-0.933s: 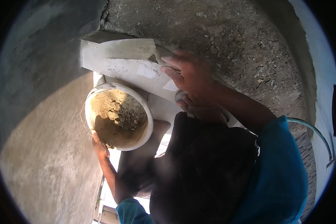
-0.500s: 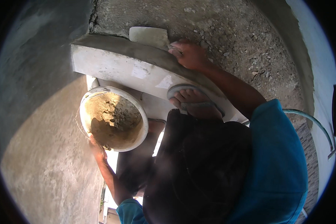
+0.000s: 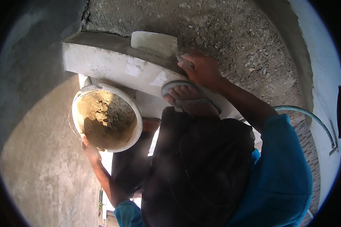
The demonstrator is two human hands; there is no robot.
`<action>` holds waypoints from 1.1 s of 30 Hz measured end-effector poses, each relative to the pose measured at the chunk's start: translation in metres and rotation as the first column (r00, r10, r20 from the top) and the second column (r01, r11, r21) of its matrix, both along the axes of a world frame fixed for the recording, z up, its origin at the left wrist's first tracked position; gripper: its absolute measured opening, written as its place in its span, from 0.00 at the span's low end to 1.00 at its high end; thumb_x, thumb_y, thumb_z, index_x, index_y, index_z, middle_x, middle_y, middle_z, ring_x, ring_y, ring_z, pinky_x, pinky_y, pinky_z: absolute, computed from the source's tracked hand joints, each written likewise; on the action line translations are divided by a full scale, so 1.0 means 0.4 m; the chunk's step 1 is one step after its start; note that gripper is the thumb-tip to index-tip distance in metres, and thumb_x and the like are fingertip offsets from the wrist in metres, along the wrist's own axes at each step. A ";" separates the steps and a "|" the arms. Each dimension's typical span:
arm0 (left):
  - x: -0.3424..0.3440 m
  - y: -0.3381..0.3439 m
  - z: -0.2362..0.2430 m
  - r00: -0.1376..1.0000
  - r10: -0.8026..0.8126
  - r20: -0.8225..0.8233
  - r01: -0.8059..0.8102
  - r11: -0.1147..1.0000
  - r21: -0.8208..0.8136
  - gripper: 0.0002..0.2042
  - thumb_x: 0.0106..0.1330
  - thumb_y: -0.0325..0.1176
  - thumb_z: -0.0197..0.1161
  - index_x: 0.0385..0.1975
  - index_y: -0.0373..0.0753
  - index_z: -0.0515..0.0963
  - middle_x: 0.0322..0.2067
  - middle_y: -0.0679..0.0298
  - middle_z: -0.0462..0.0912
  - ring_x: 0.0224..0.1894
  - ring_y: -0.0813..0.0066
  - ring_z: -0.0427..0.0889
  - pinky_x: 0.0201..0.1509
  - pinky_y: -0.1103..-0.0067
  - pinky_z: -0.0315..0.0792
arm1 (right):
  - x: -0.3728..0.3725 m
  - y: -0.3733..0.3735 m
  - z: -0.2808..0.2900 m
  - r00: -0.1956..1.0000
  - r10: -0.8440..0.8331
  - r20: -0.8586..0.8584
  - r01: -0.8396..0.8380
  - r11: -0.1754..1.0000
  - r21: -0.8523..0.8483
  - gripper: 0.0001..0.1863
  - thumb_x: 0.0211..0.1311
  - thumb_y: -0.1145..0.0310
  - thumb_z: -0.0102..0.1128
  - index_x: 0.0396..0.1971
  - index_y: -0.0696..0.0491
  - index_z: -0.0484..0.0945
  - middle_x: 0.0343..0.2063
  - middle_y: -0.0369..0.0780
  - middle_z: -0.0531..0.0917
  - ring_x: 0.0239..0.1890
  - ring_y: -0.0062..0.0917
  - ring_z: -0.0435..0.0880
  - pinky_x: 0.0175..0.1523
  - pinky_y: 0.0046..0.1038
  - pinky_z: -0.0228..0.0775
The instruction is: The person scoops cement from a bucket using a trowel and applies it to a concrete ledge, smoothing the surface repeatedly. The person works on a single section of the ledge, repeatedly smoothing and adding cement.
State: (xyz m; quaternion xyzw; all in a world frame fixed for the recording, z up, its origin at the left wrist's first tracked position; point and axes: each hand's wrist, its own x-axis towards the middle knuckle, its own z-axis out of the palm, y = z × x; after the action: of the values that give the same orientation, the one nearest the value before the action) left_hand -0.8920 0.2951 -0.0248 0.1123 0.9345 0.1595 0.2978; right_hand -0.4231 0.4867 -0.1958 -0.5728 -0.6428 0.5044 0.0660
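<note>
My right hand (image 3: 201,69) is closed around the handle of a trowel (image 3: 155,42) with a broad, pale, flat blade. The blade lies over the dark, mortar-coated top of a low step (image 3: 102,56), whose front face is whitish with pale patches. On the left, my left hand (image 3: 90,150) grips the near left side of a round whitish bucket (image 3: 139,122) with a thin wire handle. Inside is sandy grey-brown mortar (image 3: 106,113), partly in shadow. The bucket tilts toward me, and some left fingers are hidden by its rim.
My sandalled foot (image 3: 187,99) rests on the step, right of the bucket. Beyond the step lies rough, gravelly ground (image 3: 238,41). A smooth grey cement surface (image 3: 45,151) spans the left side. A green hose (image 3: 305,111) curves by the pale wall (image 3: 324,75) at right.
My right hand and the trowel have moved right and nearer along the step. My left hand keeps its hold on the bucket, while the whole view has shifted slightly.
</note>
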 end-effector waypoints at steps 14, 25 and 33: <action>0.037 0.050 0.029 0.999 -0.034 -0.015 0.031 0.990 -0.135 0.30 0.79 0.57 0.48 0.57 0.31 0.75 0.35 0.63 0.81 0.32 0.77 0.76 0.36 0.75 0.74 | -0.143 0.032 0.212 0.904 0.271 -0.330 -0.245 0.962 0.120 0.18 0.67 0.55 0.62 0.50 0.50 0.82 0.40 0.38 0.81 0.41 0.34 0.86 0.41 0.38 0.77; -0.009 0.008 0.010 1.000 -0.004 0.002 0.004 1.000 -0.028 0.26 0.79 0.54 0.50 0.52 0.33 0.77 0.29 0.65 0.81 0.26 0.78 0.76 0.29 0.80 0.73 | -0.145 0.098 0.010 0.987 -0.085 -0.135 0.098 0.991 0.089 0.20 0.69 0.53 0.61 0.52 0.50 0.84 0.46 0.40 0.85 0.48 0.39 0.86 0.50 0.38 0.78; -0.028 0.000 0.020 0.999 -0.038 -0.007 0.036 0.992 -0.121 0.28 0.79 0.55 0.50 0.56 0.32 0.75 0.41 0.59 0.84 0.32 0.72 0.81 0.31 0.75 0.77 | -0.192 0.085 -0.173 0.998 -0.058 0.028 0.056 0.997 0.047 0.21 0.67 0.50 0.62 0.51 0.47 0.84 0.49 0.40 0.85 0.49 0.41 0.86 0.51 0.42 0.78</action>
State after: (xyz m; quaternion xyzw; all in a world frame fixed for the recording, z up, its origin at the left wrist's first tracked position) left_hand -0.9033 0.2951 -0.0167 0.1121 0.9416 0.0965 0.3027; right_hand -0.5000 0.5209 -0.2651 -0.5967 -0.6384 0.4789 0.0840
